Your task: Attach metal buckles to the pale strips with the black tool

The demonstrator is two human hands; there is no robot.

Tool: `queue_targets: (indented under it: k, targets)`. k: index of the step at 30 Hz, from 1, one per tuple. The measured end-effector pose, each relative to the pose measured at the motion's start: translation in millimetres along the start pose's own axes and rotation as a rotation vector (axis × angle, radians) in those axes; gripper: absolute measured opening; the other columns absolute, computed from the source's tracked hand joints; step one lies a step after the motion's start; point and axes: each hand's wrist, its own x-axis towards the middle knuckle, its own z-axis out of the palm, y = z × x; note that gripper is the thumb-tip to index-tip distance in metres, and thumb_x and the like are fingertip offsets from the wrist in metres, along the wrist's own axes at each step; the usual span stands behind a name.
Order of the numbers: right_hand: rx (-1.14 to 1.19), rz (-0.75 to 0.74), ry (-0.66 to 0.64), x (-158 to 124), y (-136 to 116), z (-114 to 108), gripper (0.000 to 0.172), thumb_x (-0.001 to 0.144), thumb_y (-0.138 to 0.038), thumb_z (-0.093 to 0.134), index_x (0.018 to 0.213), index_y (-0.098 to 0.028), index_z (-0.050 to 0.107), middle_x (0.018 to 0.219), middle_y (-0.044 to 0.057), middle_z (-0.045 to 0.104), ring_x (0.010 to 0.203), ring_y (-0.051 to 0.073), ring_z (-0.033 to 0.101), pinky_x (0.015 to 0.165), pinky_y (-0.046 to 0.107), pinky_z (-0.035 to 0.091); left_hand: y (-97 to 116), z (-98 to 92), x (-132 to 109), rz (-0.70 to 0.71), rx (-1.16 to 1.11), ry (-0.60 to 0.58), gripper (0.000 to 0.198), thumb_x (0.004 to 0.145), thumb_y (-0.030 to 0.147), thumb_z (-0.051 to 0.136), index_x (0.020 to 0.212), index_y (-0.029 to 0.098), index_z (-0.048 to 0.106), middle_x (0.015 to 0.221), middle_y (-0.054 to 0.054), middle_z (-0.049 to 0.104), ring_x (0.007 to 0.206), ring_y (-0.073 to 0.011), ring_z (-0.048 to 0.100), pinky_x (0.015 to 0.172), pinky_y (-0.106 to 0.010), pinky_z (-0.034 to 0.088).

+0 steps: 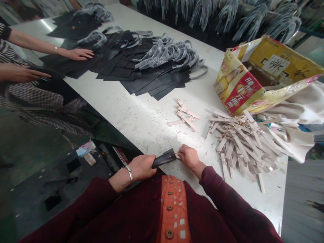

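Observation:
My left hand, with a bracelet at the wrist, is wrapped round a black leather-like piece that looks folded or rolled and points to the right. At its far end, my right hand is closed in a pinch on something small and light that I cannot make out. Both hands are just above the table's near edge, in front of my body. Beyond my right hand lie a few pale pink buckle straps. A big heap of similar beige-pink straps spreads to its right.
Overlapping black panels with plastic-wrapped handles cover the table's far part. A yellow cardboard box stands at the right beside white cloth. Across the left edge, a co-worker's hand rests on the panels. A dark stool-like surface is lower left.

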Motion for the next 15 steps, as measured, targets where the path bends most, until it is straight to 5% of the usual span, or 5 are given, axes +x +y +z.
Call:
queue_targets:
  k: [8, 12, 15]
  targets:
    - [-0.205, -0.017, -0.034, 0.2, -2.7, 13.2, 0.017, 0.09, -0.02, 0.039, 0.09, -0.015, 0.055, 0.092, 0.009, 0.055, 0.067, 0.014, 0.055, 0.056, 0.025, 0.036, -1.9, -0.2, -0.2, 0.009, -0.019, 0.019, 0.02, 0.07, 0.032, 0.047, 0.083, 0.021, 0.058, 0.085, -0.008, 0.066, 0.082, -0.0243, 0.063, 0.067, -0.031, 0.048]
    - [-0.125, 0.011, -0.011, 0.8, 4.0, 9.1, 0.018, 0.09, -0.02, 0.038, 0.088, -0.016, 0.055, 0.092, 0.008, 0.055, 0.066, 0.012, 0.054, 0.059, 0.024, 0.038, -2.9, 1.8, 2.0, -0.007, -0.032, 0.015, 0.021, 0.069, 0.032, 0.049, 0.084, 0.021, 0.059, 0.086, -0.008, 0.066, 0.084, -0.023, 0.063, 0.069, -0.03, 0.048]
    - [0.017, -0.117, -0.003, -3.9, 8.5, 1.1, 0.02, 0.091, -0.024, 0.039, 0.083, -0.019, 0.057, 0.084, 0.003, 0.056, 0.072, 0.011, 0.054, 0.065, 0.022, 0.038, -3.4, 6.2, 4.2, 0.013, -0.045, 0.028, 0.021, 0.068, 0.031, 0.049, 0.082, 0.021, 0.059, 0.087, -0.008, 0.066, 0.084, -0.0243, 0.063, 0.07, -0.031, 0.048]
